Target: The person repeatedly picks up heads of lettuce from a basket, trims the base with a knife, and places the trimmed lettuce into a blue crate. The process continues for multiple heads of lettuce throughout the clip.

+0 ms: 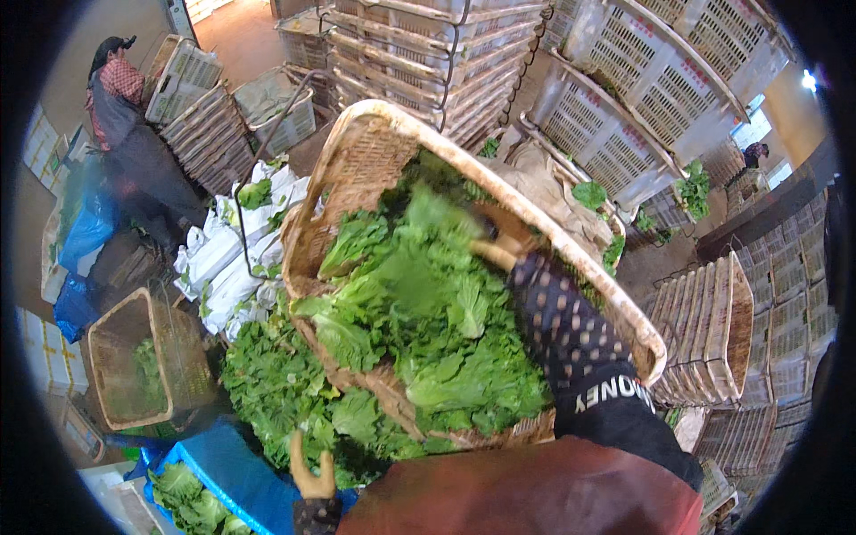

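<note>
A large plastic crate [401, 115] with a worn, dirty rim stands tilted before me, holding loose heads of green leafy lettuce [441, 301]. My right hand [498, 251] reaches inside along its far right wall, against the leaves. Motion blur and leaves hide its fingers, so its grip cannot be made out. Low on the near left, my left hand [311, 468] has thumb and fingers apart, with nothing seen between them. It is at the edge of a heap of green leaves [267, 381] beside the crate.
White plastic bundles [231, 267] lie left of the crate, near a bent metal hook [242, 231]. Blue sheeting [234, 461] borders more lettuce [190, 498]. Another crate [127, 361] stands left. Stacked crates [401, 60] rise behind; others [702, 328] stand right. A person [124, 127] works far left.
</note>
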Available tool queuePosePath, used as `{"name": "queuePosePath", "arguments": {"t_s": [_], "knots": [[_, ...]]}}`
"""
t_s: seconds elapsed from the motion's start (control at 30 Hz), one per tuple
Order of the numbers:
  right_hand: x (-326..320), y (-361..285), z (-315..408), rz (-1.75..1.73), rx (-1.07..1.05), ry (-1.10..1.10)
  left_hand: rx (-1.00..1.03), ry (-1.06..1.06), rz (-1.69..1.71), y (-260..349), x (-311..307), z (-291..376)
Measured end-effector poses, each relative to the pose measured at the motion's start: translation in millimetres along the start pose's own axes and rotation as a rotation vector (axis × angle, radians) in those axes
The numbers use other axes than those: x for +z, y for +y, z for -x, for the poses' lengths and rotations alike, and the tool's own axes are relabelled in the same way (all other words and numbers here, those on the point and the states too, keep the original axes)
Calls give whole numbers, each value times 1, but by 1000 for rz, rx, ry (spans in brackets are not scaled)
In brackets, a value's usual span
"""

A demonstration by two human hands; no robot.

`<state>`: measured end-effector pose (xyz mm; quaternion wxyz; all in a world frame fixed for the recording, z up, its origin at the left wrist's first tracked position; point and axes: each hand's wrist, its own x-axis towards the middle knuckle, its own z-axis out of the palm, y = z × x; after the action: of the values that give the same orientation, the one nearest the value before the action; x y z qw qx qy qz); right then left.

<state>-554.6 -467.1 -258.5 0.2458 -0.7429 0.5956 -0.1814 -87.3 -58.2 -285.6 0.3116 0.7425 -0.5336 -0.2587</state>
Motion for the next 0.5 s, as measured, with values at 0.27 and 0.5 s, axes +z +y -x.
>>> {"name": "queuePosePath", "arguments": {"t_s": [0.27,0.5], "knots": [[-34,-172,63,238,-368,172,420,-109,261,122,39,-67],[1,-345,206,-1112,-29,-466,693,412,185,162,-9,-59]]}}
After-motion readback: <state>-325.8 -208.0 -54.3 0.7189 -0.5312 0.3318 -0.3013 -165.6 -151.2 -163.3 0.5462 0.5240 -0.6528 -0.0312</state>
